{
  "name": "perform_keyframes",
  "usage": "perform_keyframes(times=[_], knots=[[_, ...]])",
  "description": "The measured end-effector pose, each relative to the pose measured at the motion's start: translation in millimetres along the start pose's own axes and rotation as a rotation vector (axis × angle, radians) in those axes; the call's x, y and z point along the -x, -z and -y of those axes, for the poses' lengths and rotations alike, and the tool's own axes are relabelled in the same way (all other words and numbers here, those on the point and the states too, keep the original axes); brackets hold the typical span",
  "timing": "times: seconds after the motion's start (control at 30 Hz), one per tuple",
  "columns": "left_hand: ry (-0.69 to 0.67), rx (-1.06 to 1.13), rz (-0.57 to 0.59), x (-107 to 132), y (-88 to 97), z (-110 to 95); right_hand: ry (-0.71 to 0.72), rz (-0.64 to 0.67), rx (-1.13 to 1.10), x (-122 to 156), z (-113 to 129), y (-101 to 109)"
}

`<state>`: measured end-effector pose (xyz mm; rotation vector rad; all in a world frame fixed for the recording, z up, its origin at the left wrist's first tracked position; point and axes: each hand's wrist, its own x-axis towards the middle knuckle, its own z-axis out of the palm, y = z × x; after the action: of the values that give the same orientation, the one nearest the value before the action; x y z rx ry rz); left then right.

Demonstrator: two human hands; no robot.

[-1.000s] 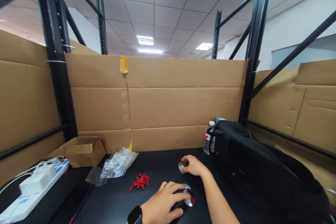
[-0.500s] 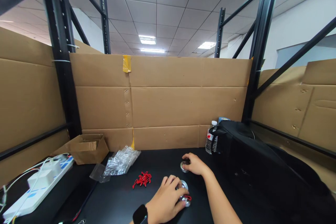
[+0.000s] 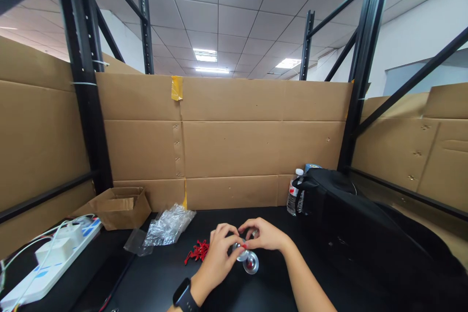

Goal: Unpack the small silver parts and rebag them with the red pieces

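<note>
My left hand (image 3: 218,251), with a dark smartwatch (image 3: 182,295) on its wrist, has thumb and fingers closed around a small round silver piece (image 3: 242,255). Its fingertips meet those of my right hand (image 3: 266,235), which is curled with another small silver piece (image 3: 255,232) partly hidden under its fingers. A bit of red shows between the two hands. Just below the fingers is a shiny round silver disc (image 3: 251,264) with red at its middle; I cannot tell whether it is attached to the held piece. A pile of red cords (image 3: 198,251) lies beside my left hand.
Crumpled clear plastic bags (image 3: 171,224) and an open cardboard box (image 3: 122,209) sit at the back left. A white power strip (image 3: 54,265) with cables runs along the left. A water bottle (image 3: 294,195) and a large black bag (image 3: 358,239) stand at the right.
My right hand has moved left and nearer to meet my left hand. My left hand has lifted up and left with a silver piece. The two hands now touch.
</note>
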<state>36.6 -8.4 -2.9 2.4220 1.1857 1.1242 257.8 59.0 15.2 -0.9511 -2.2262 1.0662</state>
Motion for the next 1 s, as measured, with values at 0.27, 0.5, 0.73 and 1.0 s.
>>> perform_keyframes(times=[0.27, 0.5, 0.73, 1.0], knots=[[0.078, -0.043, -0.14, -4.6, 9.6, 13.8, 0.136, -0.08, 0.061, -14.2, 19.6, -33.2], [0.088, -0.04, -0.139, -4.3, 7.3, 16.4, 0.17, -0.12, 0.273, -18.5, 22.1, -48.5], [0.115, -0.091, -0.21, -4.9, 8.2, 19.4, 0.124, -0.17, 0.443, -10.0, 43.9, -44.5], [0.143, 0.019, -0.296, -7.1, 11.7, 27.1, -0.03, -0.397, 0.182, -15.9, 31.7, -39.0]])
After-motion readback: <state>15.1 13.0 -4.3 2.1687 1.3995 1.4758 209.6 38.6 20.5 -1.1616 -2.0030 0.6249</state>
